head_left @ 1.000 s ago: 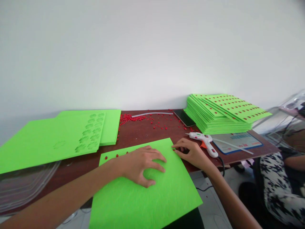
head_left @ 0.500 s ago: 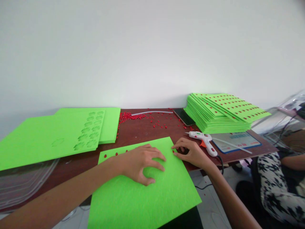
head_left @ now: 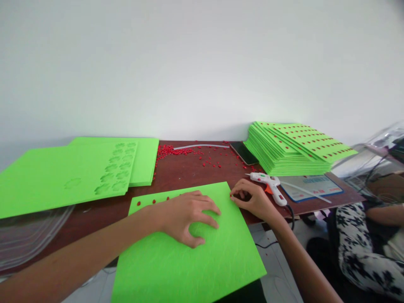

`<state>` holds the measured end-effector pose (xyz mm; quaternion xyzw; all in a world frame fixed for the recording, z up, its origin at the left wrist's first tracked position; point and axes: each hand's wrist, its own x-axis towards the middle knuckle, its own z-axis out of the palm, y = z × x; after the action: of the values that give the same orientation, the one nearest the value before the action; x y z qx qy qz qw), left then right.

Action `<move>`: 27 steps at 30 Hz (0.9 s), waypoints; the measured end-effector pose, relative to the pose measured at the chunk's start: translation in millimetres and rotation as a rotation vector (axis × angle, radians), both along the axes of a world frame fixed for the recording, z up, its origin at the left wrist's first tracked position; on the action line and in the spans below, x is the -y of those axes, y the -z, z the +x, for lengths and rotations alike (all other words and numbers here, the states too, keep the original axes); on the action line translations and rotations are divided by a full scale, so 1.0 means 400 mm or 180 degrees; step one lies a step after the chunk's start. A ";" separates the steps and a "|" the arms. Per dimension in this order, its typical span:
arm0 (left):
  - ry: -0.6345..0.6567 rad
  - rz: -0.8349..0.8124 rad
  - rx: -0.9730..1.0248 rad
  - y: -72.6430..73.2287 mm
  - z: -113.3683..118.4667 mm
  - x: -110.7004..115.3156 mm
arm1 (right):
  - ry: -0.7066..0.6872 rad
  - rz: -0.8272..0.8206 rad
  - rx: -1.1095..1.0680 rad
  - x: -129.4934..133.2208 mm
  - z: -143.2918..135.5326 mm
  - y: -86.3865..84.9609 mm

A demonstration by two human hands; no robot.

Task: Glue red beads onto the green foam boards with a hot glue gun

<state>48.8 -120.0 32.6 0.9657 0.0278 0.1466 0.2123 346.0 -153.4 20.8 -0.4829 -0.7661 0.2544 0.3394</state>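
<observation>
We rest our left hand (head_left: pixel 189 212), fingers apart, on the green sheet (head_left: pixel 189 269) at the near edge of the worktop (head_left: pixel 179 168), our right hand (head_left: pixel 260 204) pinching a red bead (head_left: pixel 230 196) by the sheet's far right corner, where a light touch should keep the row (head_left: pixel 154 201) straight.

Craft workspace, glue gun (head_left: pixel 270 187), stacked green sheets (head_left: pixel 287 153), scattered red pieces (head_left: pixel 176 151)

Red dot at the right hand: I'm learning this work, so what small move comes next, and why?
Probably press the red dot gently onto the sheet: the right hand seems to pinch it at the edge, the left hand lies across the sheet, and similar dots line its far edge.
</observation>
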 end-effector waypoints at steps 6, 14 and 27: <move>0.0014 0.0040 -0.0001 0.010 0.002 0.006 | 0.0199 0.0098 -0.0042 -0.037 -0.003 0.014; 0.0014 0.0034 -0.0068 0.010 0.001 0.006 | 0.0046 0.0120 0.0087 -0.065 -0.020 0.027; 0.0033 0.0002 -0.0006 0.014 0.001 0.004 | 0.0121 0.0163 0.0065 -0.055 -0.021 0.013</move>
<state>49.3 -121.5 27.0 0.9661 0.0229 0.1446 0.2127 337.4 -131.4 15.6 -0.4911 -0.7665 0.2232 0.3486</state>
